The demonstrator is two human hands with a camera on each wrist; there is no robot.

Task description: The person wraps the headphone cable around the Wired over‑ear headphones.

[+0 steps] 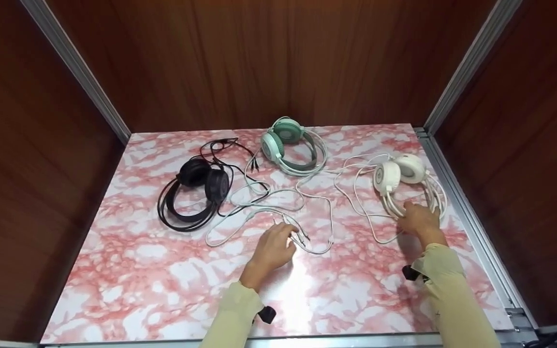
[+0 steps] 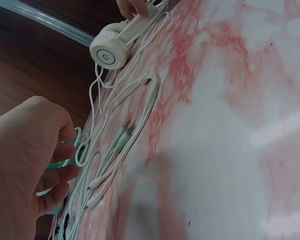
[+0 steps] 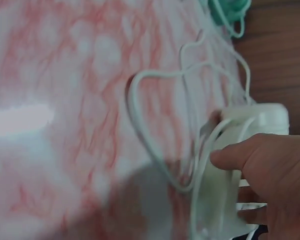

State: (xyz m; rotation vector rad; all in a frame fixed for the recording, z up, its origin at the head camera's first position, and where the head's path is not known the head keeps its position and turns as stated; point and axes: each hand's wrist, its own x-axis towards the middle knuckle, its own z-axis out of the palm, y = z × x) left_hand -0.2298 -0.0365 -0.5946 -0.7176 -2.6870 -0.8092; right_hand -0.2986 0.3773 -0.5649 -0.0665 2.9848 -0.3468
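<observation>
At the right of the table lies a pair of white headphones (image 1: 387, 178), its ear cups toward the back. My right hand (image 1: 421, 222) grips its headband at the front; in the right wrist view the thumb presses on the white band (image 3: 217, 192) with fingers behind it. Over the middle, my left hand (image 1: 273, 246) hangs loosely curled, nothing in it, beside the plug ends of a pale green cable (image 1: 330, 220). That cable runs back to green headphones (image 1: 272, 147). In the left wrist view the pale green plugs (image 2: 122, 139) lie beyond the fingers.
Black headphones (image 1: 216, 186) lie at the left, their black cable (image 1: 240, 169) crossing the pale green one. The white headphones' cord (image 1: 363, 208) loops to their left. Brown wooden panels (image 1: 278, 63) enclose the back and sides of the red-and-white table (image 1: 162, 285).
</observation>
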